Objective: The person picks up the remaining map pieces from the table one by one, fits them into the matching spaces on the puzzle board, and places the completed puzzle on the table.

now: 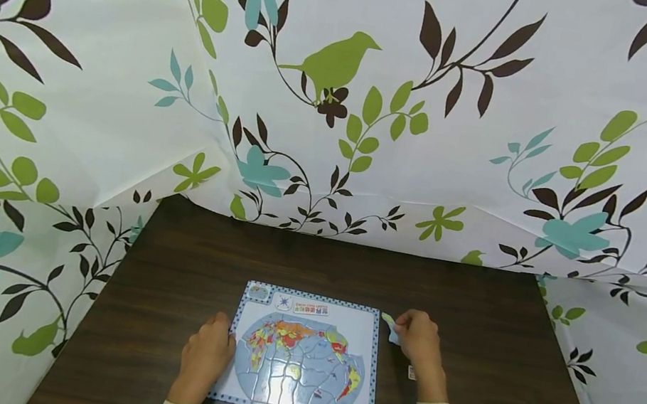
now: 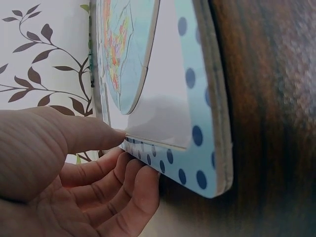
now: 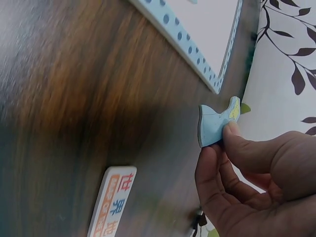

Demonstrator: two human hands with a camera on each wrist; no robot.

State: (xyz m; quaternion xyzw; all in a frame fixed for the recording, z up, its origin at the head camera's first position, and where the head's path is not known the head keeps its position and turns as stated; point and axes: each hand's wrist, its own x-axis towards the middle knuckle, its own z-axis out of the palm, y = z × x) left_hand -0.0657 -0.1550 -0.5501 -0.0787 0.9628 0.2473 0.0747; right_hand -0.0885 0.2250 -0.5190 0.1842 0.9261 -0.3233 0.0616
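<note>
A world map jigsaw puzzle board [image 1: 311,307] with a blue dotted border lies on the dark table, most of its map filled with pieces. My left hand [image 1: 208,353] holds the board's left edge. In the left wrist view its thumb [image 2: 96,134] presses on the dotted border, and the fingers [image 2: 140,190] curl against the side. Just past the board's right edge, my right hand [image 1: 419,338] pinches a light blue puzzle piece [image 3: 213,123] with a yellow-green patch between thumb and fingertips. The piece is raised beside the board's far right corner.
A small white strip [image 3: 112,205] with printed characters lies on the table [image 1: 500,378], right of the board and near my right forearm. A patterned cloth [image 1: 322,209] hangs behind the table and along both sides.
</note>
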